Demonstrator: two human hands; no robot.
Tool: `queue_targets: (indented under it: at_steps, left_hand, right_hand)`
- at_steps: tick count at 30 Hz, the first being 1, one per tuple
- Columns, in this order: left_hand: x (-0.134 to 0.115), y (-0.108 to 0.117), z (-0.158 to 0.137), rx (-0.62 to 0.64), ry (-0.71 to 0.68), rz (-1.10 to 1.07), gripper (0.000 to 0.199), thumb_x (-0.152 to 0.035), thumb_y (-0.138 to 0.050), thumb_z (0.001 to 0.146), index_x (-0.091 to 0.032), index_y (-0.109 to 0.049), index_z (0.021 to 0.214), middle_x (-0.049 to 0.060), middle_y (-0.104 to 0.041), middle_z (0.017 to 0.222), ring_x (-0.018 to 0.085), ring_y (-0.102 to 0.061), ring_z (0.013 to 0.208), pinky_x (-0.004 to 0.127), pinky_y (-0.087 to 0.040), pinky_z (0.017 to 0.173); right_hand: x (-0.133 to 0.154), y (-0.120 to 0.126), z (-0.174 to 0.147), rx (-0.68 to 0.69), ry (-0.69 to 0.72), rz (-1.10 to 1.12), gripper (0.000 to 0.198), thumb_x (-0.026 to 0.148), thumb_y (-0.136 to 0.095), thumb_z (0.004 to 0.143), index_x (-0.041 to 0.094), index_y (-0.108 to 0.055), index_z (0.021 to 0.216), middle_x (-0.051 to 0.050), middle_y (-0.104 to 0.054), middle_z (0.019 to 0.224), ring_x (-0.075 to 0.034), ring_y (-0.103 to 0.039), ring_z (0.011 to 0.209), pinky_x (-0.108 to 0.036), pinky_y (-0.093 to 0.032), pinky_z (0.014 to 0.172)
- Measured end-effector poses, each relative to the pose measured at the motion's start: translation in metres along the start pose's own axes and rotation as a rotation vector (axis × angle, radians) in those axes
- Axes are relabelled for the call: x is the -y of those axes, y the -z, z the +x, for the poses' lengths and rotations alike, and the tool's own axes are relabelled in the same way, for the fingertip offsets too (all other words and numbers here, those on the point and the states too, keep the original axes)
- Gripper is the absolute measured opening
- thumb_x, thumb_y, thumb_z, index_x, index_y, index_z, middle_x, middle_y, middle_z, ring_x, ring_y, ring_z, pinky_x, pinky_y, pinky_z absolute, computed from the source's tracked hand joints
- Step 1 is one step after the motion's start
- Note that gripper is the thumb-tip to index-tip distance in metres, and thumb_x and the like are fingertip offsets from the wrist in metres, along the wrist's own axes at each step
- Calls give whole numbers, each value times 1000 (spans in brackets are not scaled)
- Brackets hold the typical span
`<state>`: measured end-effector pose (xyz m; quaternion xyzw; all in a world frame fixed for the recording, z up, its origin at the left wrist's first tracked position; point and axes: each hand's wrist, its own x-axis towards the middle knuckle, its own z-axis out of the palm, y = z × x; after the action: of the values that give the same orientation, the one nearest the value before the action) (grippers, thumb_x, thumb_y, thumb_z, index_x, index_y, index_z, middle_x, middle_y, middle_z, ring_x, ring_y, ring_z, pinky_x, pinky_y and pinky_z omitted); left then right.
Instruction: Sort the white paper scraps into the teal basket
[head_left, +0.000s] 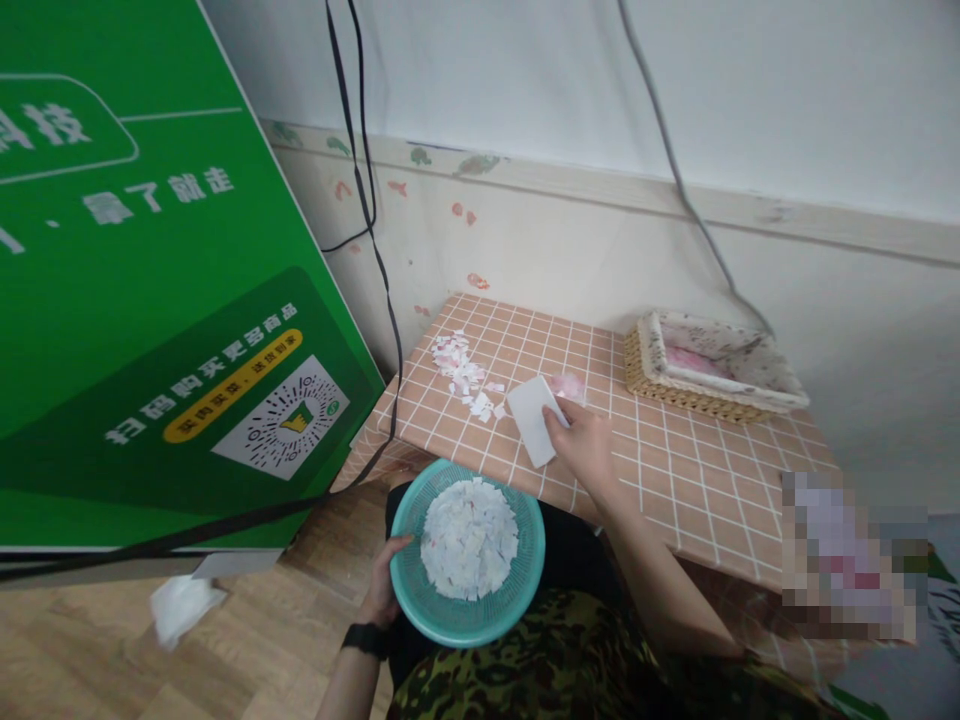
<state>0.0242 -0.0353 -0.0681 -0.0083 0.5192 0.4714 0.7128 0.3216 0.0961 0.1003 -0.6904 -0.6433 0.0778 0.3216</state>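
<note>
The left hand (384, 590) grips the rim of the teal basket (517, 600) — full of paper scraps (469, 538). The right hand (585, 445) pinches a white card (531, 418) on the tiled table (675, 470) — beside loose scraps (463, 375).

A checked-cloth table (675, 450) stands against the white wall (750, 90) at twelve o'clock, a green sign (135, 300) at nine, wooden floor (247, 640) below.

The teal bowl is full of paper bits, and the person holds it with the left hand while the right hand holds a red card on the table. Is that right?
Almost. The card under the right hand is white, not red, as the head view shows. The left hand does hold the teal bowl of paper bits.
</note>
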Motion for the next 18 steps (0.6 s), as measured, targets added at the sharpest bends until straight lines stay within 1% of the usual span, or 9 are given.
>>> queue_targets:
  at_steps: [4, 7, 11, 14, 18]
  left_hand:
    - [-1, -3, -3, -7, 10, -2, 17, -23, -66, 66, -10, -71, 75, 8, -74, 65, 24, -67, 58, 37, -54, 62]
    - [-2, -7, -6, -25, 26, -11, 15, -22, -65, 66, -10, -71, 72, 8, -74, 62, 24, -67, 57, 37, -54, 61]
    - [-2, -9, -6, -34, 20, -13, 13, -22, -66, 64, -12, -71, 71, 7, -74, 61, 24, -67, 56, 38, -54, 61]
    - [-1, -5, -3, -26, -9, -14, 12, -22, -67, 63, -13, -71, 70, 6, -74, 62, 23, -67, 57, 37, -54, 62]
    - [-1, 0, 0, -23, -18, -24, 12, -23, -69, 63, -13, -71, 69, 6, -73, 62, 23, -66, 56, 36, -53, 61]
  right_hand:
    - [-12, 4, 5, -16, -69, 11, 35, 39, -45, 85, 18, -71, 99, -7, -71, 76, -21, -62, 65, -28, -39, 58]
    - [-16, 4, 11, -34, -73, 62, 36, 39, -46, 85, 18, -70, 102, -7, -71, 78, -21, -62, 66, -28, -40, 58]
    - [-6, -10, 25, -56, -52, 91, 35, 38, -45, 85, 19, -70, 101, -7, -71, 80, -20, -61, 67, -28, -40, 59]
    - [1, -20, 40, -39, -26, 99, 33, 35, -44, 85, 18, -70, 97, -7, -71, 80, -20, -61, 69, -27, -39, 60]
    - [4, -27, 57, -31, 3, 40, 32, 34, -47, 84, 19, -71, 98, -7, -71, 81, -21, -62, 71, -28, -39, 63]
